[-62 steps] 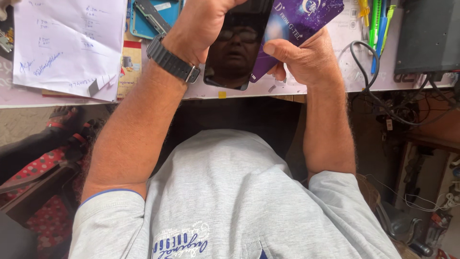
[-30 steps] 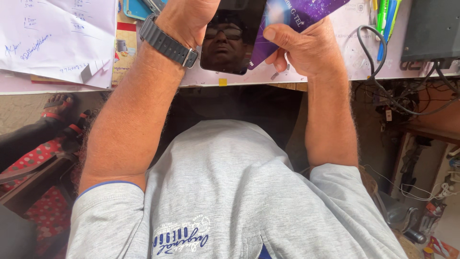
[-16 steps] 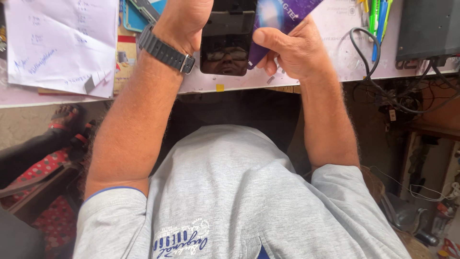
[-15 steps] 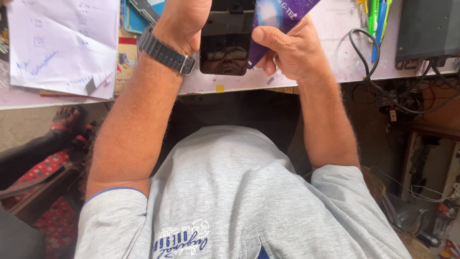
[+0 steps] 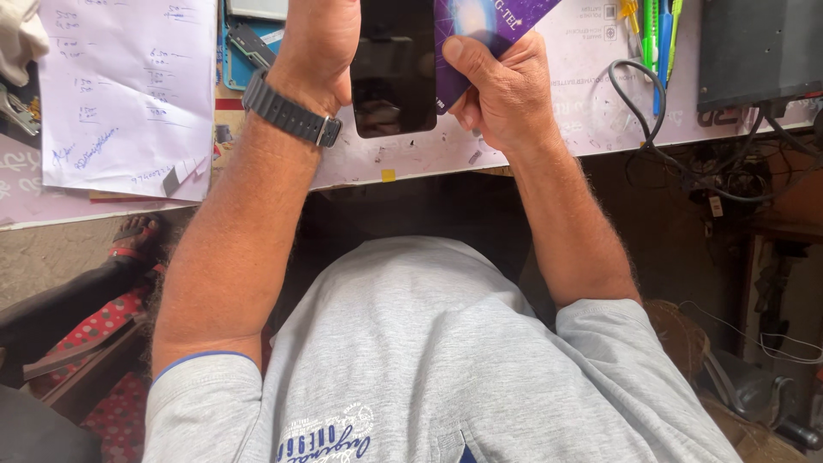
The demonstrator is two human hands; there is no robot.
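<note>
Holding the dark phone (image 5: 394,69) steady matters most now, I think: the left hand (image 5: 321,43) is wrapped around its left edge, above the counter (image 5: 531,146). Just beside it, the right hand (image 5: 501,90) is closed on a purple card (image 5: 480,26), whose edge touches the phone's right side. Farther off lie papers (image 5: 129,86) and cables (image 5: 651,129).

Small repair workbench, likely a phone-repair stall. Scuffed white worktop (image 5: 549,141) at 12 o'clock; handwritten paper sheet (image 5: 129,86) at 10 o'clock; blue tool tray (image 5: 249,43) at 11 o'clock; pens (image 5: 656,34) and tangled black cables (image 5: 677,146) at 2 o'clock; dark equipment box (image 5: 759,51) beside them.
</note>
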